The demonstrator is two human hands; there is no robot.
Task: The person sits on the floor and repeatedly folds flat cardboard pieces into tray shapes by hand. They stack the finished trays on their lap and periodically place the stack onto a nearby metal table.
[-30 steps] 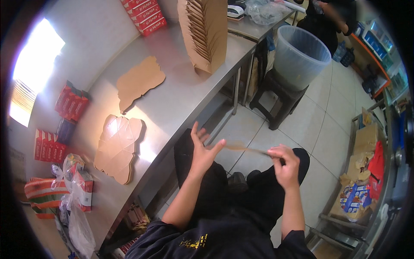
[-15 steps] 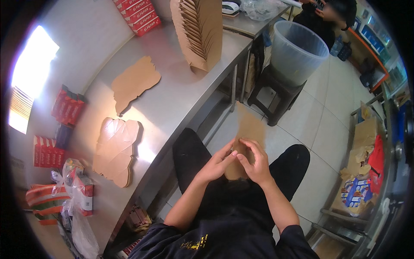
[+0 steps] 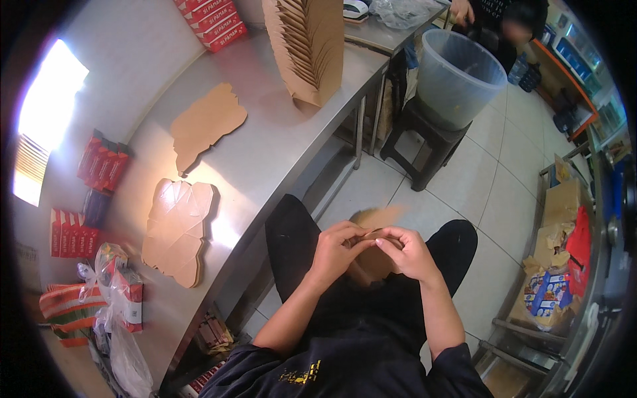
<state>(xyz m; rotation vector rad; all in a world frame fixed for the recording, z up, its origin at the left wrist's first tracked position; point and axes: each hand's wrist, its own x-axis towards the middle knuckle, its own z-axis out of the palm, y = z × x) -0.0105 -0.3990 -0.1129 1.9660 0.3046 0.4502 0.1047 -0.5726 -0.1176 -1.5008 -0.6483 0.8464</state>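
Over my lap, both hands pinch a brown cardboard box blank (image 3: 373,265), which is bent and smeared by motion. My left hand (image 3: 337,252) is closed on its left side, and my right hand (image 3: 410,256) grips it from the right, the thumbs close together at its middle. One flap sticks out beyond my fingers toward the floor. To my left on the steel table (image 3: 265,142) lie a stack of flat brown box blanks (image 3: 176,232) and a smaller flat pile (image 3: 209,125). A tall row of nested brown cardboard trays (image 3: 308,50) stands farther back.
A clear plastic bin (image 3: 458,79) sits on a dark stool (image 3: 424,149) ahead right. Red boxes (image 3: 212,26) line the wall, with a striped bag (image 3: 73,308) at the near left. A co-worker (image 3: 504,26) is at the far right. A shelf (image 3: 531,331) holds cartons.
The cardboard has been turned and bent between my hands, its far end swinging nearer and to the right. My fingers have come together over its middle. The co-worker's hand has moved.
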